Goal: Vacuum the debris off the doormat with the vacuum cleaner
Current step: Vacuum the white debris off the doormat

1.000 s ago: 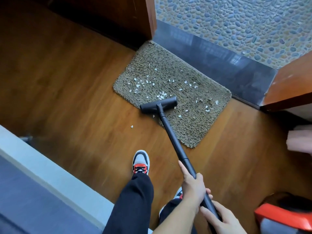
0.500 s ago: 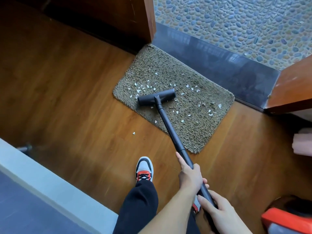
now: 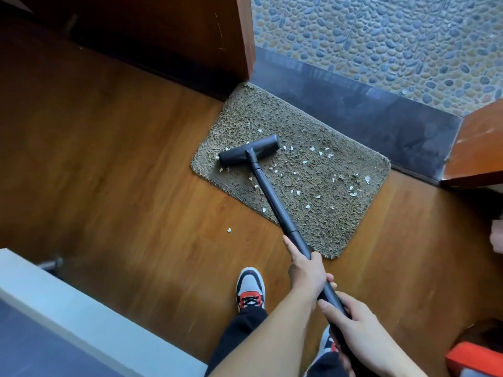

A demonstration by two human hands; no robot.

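A shaggy olive-brown doormat (image 3: 326, 213) lies on the wooden floor against a dark threshold. Small white debris flakes (image 3: 321, 153) are scattered over its middle and right part. The black vacuum head (image 3: 249, 153) rests on the mat's left part, with its black wand (image 3: 275, 202) running back toward me. My left hand (image 3: 306, 270) grips the wand higher up. My right hand (image 3: 359, 333) grips it lower, close to my body.
One white flake (image 3: 229, 230) lies on the wooden floor left of the mat. A dark stone threshold (image 3: 353, 104) and pebble paving lie beyond. Wooden door frames (image 3: 245, 36) flank the opening. My shoe (image 3: 250, 289) stands behind the mat. A red vacuum body (image 3: 473, 360) sits at the lower right.
The vacuum head has slid forward from the mat's near edge onto its left-middle part, over the flakes there. Both hands moved forward with the wand.
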